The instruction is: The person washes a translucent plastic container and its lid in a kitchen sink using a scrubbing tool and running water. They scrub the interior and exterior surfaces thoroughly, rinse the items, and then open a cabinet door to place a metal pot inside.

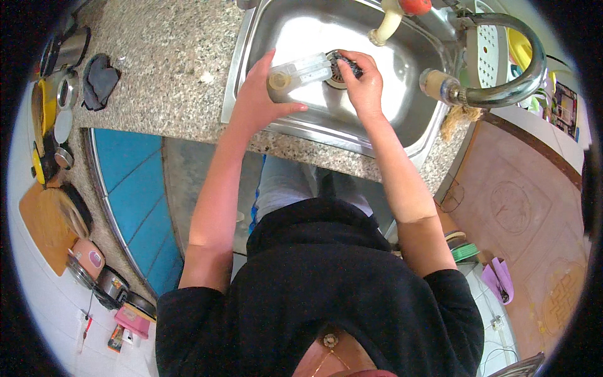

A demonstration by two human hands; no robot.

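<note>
My left hand (261, 96) cups the left end of a clear plastic container (301, 70) over the stainless steel sink (311, 123). Its thumb stretches along the near side, and the far fingers are partly hidden. A yellowish ring shows through the container's left end. In my right hand (367, 85) is a dark scouring pad (349, 66), pinched between thumb and fingers close to the container's right end. Behind the pad, part of the round drain (335, 81) is visible.
A curved metal faucet (513, 94) arches over the sink's right side. A cream spout with a red knob (388, 23) hangs at the far edge. On the granite counter (160, 61) lies a dark cloth (100, 81). A wooden cutting board (47, 226) leans at the left wall.
</note>
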